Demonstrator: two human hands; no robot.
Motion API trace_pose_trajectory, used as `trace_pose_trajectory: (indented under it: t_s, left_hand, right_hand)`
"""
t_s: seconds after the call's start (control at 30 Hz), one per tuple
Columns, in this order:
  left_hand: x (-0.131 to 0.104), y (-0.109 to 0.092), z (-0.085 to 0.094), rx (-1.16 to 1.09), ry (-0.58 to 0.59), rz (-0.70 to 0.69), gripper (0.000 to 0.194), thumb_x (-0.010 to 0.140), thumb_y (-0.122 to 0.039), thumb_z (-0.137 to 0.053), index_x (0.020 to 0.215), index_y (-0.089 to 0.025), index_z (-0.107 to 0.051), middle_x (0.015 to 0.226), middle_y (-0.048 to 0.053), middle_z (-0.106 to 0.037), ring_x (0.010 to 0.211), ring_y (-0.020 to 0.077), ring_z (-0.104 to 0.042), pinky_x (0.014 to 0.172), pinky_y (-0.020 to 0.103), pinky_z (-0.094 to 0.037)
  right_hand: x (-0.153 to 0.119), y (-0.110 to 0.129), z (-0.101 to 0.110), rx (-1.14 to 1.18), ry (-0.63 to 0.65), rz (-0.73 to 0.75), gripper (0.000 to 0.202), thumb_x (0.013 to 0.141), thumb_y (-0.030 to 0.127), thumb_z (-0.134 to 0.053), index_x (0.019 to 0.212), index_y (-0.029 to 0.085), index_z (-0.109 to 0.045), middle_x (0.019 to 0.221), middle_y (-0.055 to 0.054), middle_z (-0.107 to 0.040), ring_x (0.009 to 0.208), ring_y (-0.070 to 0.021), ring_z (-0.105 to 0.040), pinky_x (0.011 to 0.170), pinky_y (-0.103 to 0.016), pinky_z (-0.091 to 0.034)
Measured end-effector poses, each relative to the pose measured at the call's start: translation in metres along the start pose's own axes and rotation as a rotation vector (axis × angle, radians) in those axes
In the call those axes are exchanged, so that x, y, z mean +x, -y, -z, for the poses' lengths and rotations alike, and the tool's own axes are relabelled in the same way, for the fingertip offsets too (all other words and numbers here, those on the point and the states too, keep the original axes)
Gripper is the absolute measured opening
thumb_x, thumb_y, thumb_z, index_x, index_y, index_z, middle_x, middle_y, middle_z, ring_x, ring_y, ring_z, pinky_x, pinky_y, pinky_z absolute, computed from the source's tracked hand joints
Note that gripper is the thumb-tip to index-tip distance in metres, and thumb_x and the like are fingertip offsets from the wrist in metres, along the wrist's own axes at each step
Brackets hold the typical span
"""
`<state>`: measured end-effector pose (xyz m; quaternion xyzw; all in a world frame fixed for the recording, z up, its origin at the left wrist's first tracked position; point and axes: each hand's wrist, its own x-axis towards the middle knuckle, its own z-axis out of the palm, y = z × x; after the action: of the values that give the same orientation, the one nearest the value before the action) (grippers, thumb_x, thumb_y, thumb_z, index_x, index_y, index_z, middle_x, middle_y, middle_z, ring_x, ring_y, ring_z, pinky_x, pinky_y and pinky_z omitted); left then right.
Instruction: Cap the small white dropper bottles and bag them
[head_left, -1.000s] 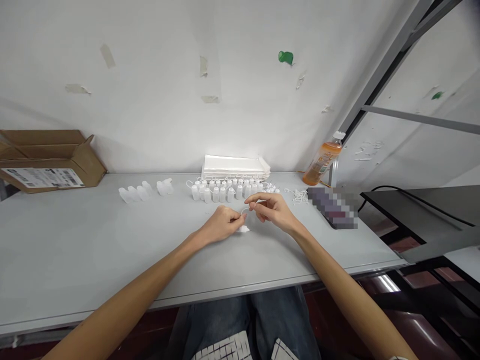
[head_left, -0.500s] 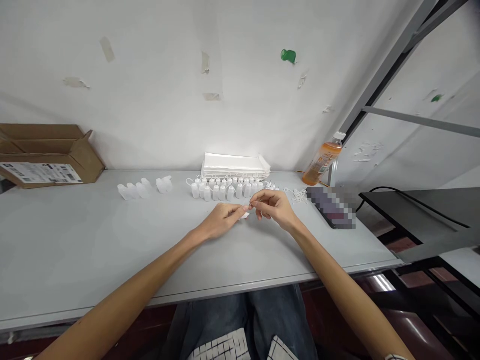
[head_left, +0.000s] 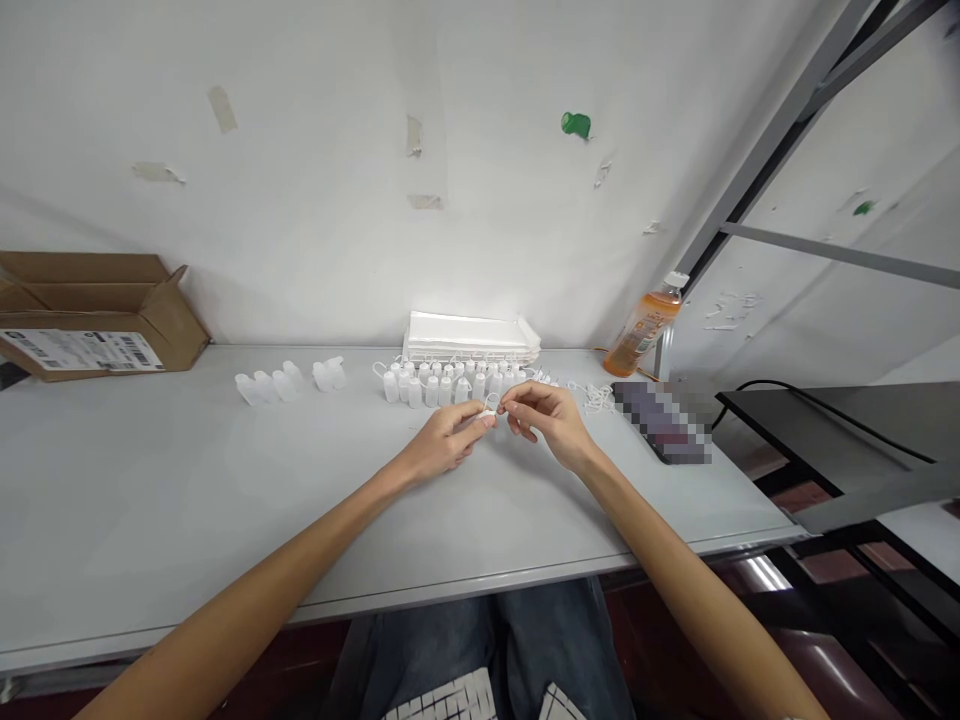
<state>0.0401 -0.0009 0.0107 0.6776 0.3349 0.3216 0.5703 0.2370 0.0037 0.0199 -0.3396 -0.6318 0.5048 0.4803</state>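
Note:
Above the grey table, my left hand (head_left: 444,440) is closed round a small white bottle (head_left: 488,411), whose body is mostly hidden by the fingers. A thin white loop (head_left: 492,398) stands up from its top. My right hand (head_left: 551,420) is pinched beside this loop, thumb and forefinger together; whatever is between the fingertips is too small to make out. Just behind the hands stand several small white bottles (head_left: 445,390) in rows, many with white loops at their caps. A heap of white cords (head_left: 598,399) lies to the right of my right hand.
White trays (head_left: 472,328) are stacked against the wall. Several clear plastic pieces (head_left: 270,384) stand on the table (head_left: 225,500) at left, near an open cardboard box (head_left: 180,320). A drink bottle (head_left: 643,330) leans at right, behind a pixelated phone-like object (head_left: 664,420).
My left hand has turned slightly and risen, so the white bottle's top and its loop now show between the hands. My right hand stays pinched in nearly the same place.

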Motion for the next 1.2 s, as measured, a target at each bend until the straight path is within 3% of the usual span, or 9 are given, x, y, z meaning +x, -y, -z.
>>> trace_pose_trajectory:
  t_s: [1.2]
  left_hand:
    - [-0.0010, -0.0069, 0.0012, 0.103, -0.029, -0.023, 0.039, 0.091, -0.054, -0.046, 0.083, -0.016, -0.053, 0.059, -0.007, -0.033, 0.046, 0.0070, -0.036, 0.044, 0.021, -0.029]
  right_hand:
    - [-0.0011, -0.0047, -0.0011, 0.057, -0.025, -0.005, 0.020, 0.081, 0.037, -0.070, 0.084, 0.017, -0.066, 0.083, -0.006, -0.068, 0.055, -0.0105, -0.057, 0.040, -0.020, -0.036]
